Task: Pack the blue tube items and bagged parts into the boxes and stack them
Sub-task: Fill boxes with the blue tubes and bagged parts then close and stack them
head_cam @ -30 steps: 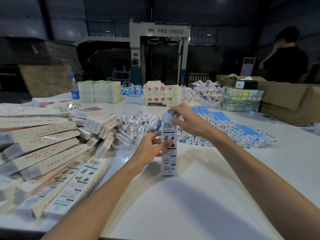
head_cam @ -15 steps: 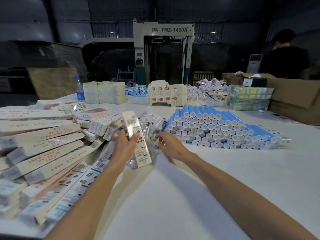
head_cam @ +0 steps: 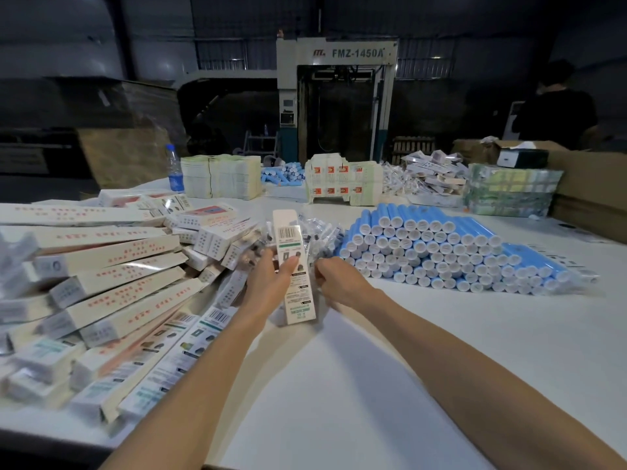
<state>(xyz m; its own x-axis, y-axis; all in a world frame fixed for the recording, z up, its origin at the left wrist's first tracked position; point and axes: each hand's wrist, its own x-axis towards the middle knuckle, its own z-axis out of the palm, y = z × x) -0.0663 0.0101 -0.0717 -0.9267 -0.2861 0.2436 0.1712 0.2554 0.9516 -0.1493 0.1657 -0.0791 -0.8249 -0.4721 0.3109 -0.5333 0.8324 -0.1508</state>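
Note:
My left hand (head_cam: pixel 271 281) grips a long white box (head_cam: pixel 294 266), held almost upright with its top flap open, barcode side facing me. My right hand (head_cam: pixel 336 283) sits just right of the box with fingers curled into the pile of clear bagged parts (head_cam: pixel 320 237) behind it; whether it holds a bag is hidden. A large stack of blue tubes (head_cam: pixel 437 249) with white caps lies to the right of both hands. Packed white boxes (head_cam: pixel 112 276) are heaped on the left.
The white table (head_cam: pixel 390 385) spreads in front of me. At the back stand bundles of flat cartons (head_cam: pixel 222 176), a water bottle (head_cam: pixel 175 173), more blue tubes (head_cam: pixel 283 174), printed carton blanks (head_cam: pixel 341 183) and brown cardboard boxes (head_cam: pixel 590 195). A person (head_cam: pixel 556 106) stands far right.
The box moved from the tube stack to the bagged-parts pile and now stands more upright. My right hand left the box top and reached into the bags.

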